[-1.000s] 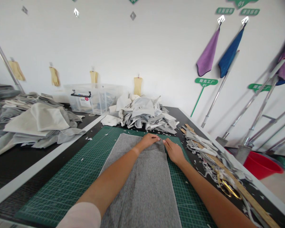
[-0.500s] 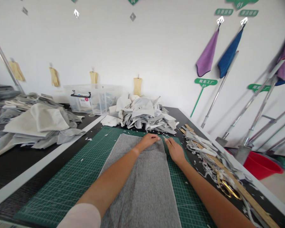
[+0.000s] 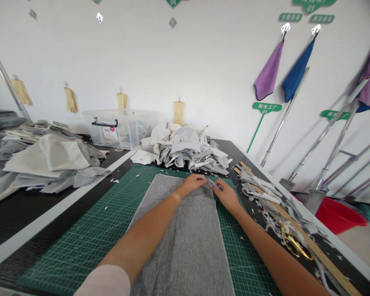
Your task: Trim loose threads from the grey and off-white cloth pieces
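Note:
A long grey fabric piece (image 3: 185,230) lies flat on the green cutting mat (image 3: 89,238), running away from me. My left hand (image 3: 193,182) rests at the fabric's far right corner, its fingers curled and pinching the edge. Just to the right, my right hand (image 3: 227,196) lies on the mat beside the fabric's right edge. Its fingers are closed on a thin blue pen-like tool (image 3: 215,184), whose tip points at the corner near my left fingers.
A heap of grey and white offcuts (image 3: 188,150) sits just beyond the mat, a clear plastic box (image 3: 120,127) behind it. More folded cloth (image 3: 49,160) is piled at left. Scraps, gold-handled scissors (image 3: 292,243) and a wooden ruler (image 3: 323,257) line the right edge; a red basin (image 3: 339,213) stands on the floor.
The thin blue tool now shows in my right hand's fingers, angled toward the corner. Both hands have stayed almost in place at the fabric's far edge.

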Action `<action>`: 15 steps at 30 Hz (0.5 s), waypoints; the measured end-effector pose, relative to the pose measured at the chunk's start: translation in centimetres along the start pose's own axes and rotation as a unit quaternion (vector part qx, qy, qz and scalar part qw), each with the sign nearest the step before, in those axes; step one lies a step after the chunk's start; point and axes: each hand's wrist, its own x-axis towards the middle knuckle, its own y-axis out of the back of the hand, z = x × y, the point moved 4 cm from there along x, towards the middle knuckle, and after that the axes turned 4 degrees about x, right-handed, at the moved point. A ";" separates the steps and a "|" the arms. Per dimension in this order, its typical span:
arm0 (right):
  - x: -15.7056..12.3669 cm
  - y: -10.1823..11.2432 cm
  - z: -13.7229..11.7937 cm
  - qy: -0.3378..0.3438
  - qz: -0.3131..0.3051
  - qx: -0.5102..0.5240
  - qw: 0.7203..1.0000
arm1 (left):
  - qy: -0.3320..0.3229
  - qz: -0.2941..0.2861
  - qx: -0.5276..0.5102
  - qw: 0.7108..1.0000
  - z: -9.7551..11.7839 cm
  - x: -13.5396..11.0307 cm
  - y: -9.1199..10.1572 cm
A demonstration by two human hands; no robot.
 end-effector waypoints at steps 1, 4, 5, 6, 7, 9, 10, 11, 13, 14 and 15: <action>0.0 -0.1 0.0 -0.002 -0.004 -0.001 1.000 | -0.002 0.001 0.000 1.000 0.0 0.0 0.0; 0.2 -0.2 0.1 -0.008 -0.012 -0.011 1.000 | -0.013 0.007 0.000 1.000 -0.2 0.2 -0.1; 0.3 -0.2 0.1 -0.009 -0.015 -0.016 1.000 | -0.015 0.008 0.000 1.000 -0.3 0.3 -0.1; 0.3 -0.2 0.0 -0.007 -0.019 -0.021 1.000 | -0.018 0.010 0.000 1.000 -0.3 0.3 -0.2; 0.3 -0.2 0.0 -0.005 -0.025 -0.025 0.999 | -0.021 0.011 -0.001 1.000 -0.4 0.4 -0.2; 0.4 -0.2 -0.1 -0.002 -0.039 -0.029 0.999 | -0.026 0.013 -0.002 1.000 -0.4 0.5 -0.3; 0.4 -0.3 -0.1 -0.001 -0.046 -0.031 0.998 | -0.027 0.015 -0.003 1.000 -0.5 0.5 -0.3; 0.3 -0.2 -0.1 -0.001 -0.051 -0.032 0.998 | -0.027 0.017 -0.003 0.999 -0.5 0.5 -0.3; 0.3 -0.2 -0.2 -0.002 -0.058 -0.032 0.998 | -0.025 0.021 -0.002 0.999 -0.7 0.6 -0.3; 0.3 -0.2 -0.3 -0.002 -0.061 -0.030 0.998 | -0.025 0.025 -0.002 0.999 -0.7 0.7 -0.3; 0.3 -0.1 -0.3 -0.003 -0.063 -0.026 0.998 | -0.027 0.028 -0.004 0.999 -0.7 0.7 -0.3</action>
